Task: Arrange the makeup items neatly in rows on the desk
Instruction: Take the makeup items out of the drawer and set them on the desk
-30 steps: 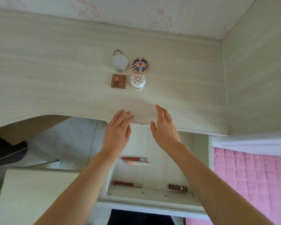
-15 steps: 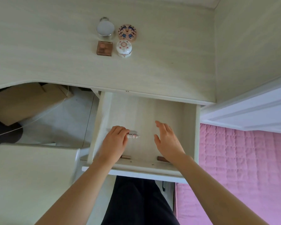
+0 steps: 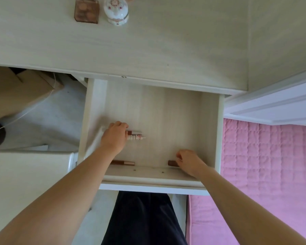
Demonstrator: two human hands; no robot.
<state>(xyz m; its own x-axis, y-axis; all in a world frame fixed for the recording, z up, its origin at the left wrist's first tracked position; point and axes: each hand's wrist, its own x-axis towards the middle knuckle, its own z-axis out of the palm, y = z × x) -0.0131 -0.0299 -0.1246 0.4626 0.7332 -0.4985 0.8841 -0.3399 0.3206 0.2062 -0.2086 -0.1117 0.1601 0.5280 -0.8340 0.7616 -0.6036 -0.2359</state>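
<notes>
The open drawer (image 3: 210,131) under the desk (image 3: 166,41) holds several slim makeup tubes. My left hand (image 3: 114,137) curls over two tubes lying side by side, a dark red one (image 3: 135,132) and a white patterned one (image 3: 136,138). My right hand (image 3: 188,160) closes on a brown tube (image 3: 172,163) at the drawer's front right. A brown and rose-gold tube (image 3: 125,163) lies free at the front left. On the desk top sit a square brown palette (image 3: 86,11) and a round white compact (image 3: 116,10).
A pink quilted bed (image 3: 268,165) lies to the right of the drawer. A white chair seat (image 3: 25,183) stands at the left, and a cardboard box (image 3: 16,89) sits under the desk. A side panel (image 3: 281,38) rises at the desk's right end.
Both hands dropped from the desk edge into the drawer. The left hand settled over the two tubes; the right hand moved to the front right and closed on the brown tube. The view tilted down.
</notes>
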